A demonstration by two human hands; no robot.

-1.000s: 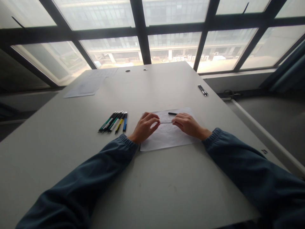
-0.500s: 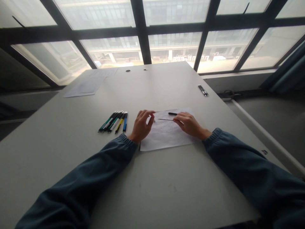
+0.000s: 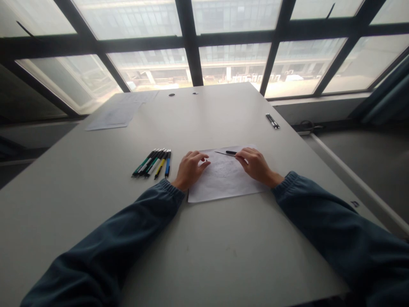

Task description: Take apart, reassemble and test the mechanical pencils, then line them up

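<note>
A white sheet of paper (image 3: 223,181) lies on the grey table (image 3: 204,238) in front of me. My right hand (image 3: 257,165) pinches a thin dark rod (image 3: 223,153), like a pen refill, near the sheet's far edge. A short black pen part (image 3: 230,152) lies beside its fingertips. My left hand (image 3: 191,169) rests at the sheet's left edge, fingers curled, with a tiny item I cannot make out at the fingertips.
Several pens (image 3: 153,162) with green, yellow and blue barrels lie in a row left of my left hand. Two dark pens (image 3: 272,121) sit near the table's right edge. Paper sheets (image 3: 118,114) lie at the far left. Large windows stand behind the table.
My left hand has let go of the thin rod and drawn back to the sheet's left edge. My right hand has carried the rod away toward the sheet's far edge.
</note>
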